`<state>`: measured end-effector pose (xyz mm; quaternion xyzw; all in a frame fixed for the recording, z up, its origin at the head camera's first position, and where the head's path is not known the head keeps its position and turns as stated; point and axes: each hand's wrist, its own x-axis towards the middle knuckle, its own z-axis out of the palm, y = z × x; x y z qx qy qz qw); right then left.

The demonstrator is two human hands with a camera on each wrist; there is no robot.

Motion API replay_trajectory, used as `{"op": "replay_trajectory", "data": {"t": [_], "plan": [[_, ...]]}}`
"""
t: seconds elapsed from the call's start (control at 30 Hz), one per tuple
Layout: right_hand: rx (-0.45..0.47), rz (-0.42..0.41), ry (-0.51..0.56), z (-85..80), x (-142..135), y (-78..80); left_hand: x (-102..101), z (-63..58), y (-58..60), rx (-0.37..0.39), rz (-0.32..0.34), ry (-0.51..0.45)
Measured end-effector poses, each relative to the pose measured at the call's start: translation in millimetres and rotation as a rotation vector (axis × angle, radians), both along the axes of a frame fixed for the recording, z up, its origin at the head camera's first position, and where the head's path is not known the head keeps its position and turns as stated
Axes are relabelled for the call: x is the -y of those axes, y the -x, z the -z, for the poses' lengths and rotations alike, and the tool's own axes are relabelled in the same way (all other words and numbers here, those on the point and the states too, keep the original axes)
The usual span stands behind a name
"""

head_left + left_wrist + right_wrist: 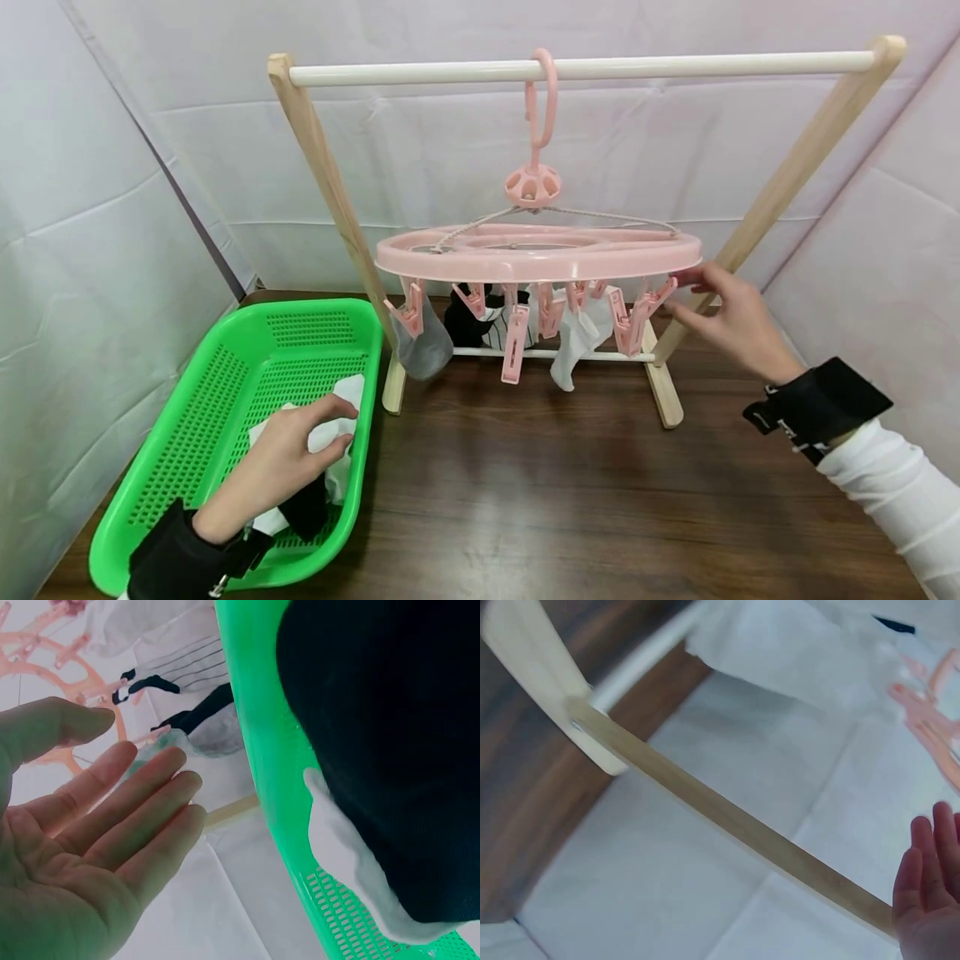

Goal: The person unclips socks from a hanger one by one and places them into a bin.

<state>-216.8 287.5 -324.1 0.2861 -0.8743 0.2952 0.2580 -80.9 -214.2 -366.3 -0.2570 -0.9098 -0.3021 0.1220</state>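
Observation:
My left hand [281,458] hovers over the right side of a green plastic basket [112,533], fingers loosely extended and holding nothing. Below it in the basket lie white cloth pieces [348,389] and a black one [307,512]. A pink oval clip hanger [525,267] carries a grey sock [425,346], a black piece [463,321], a striped piece [517,329] and a white sock [577,342]. At the hanger's right end is my right hand [731,321], its fingertips right at the rim, beside a pink clip [660,296]. Its fingers look nearly straight in the right wrist view.
The hanger's hook [547,100] hangs over a white rail [405,73] between slanted wooden legs [810,158]. Several pink clips dangle from the ring, including a long one [514,346] at the front. Beneath is a dark wooden table [525,483], with white fabric walls around.

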Motion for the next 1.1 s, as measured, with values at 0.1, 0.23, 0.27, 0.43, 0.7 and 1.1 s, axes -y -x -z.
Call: {"op": "replay_trajectory", "data": {"t": [0.1,0.23,0.27,0.43,0.7,1.1], "plan": [[-0.014,-0.003,0.031,-11.6,3.7,5.1,-2.0,0.0,-2.2,0.045,0.031,-0.001],[-0.009,-0.043,0.092,-22.7,12.9,10.5,-4.0,-0.8,-5.0,0.101,0.053,0.001],[-0.012,-0.054,0.106,-25.4,15.4,11.4,-4.7,-1.0,-5.6,0.112,0.056,-0.001],[-0.072,-0.107,0.143,-37.5,26.5,12.9,-6.9,-1.2,-8.0,0.12,0.07,-0.004],[-0.155,-0.165,0.123,-41.9,28.7,11.0,-6.3,3.4,-8.7,0.088,0.111,-0.026],[-0.24,-0.234,0.16,-44.5,29.2,-13.7,-8.7,1.6,-8.8,0.09,0.154,-0.05]]}}
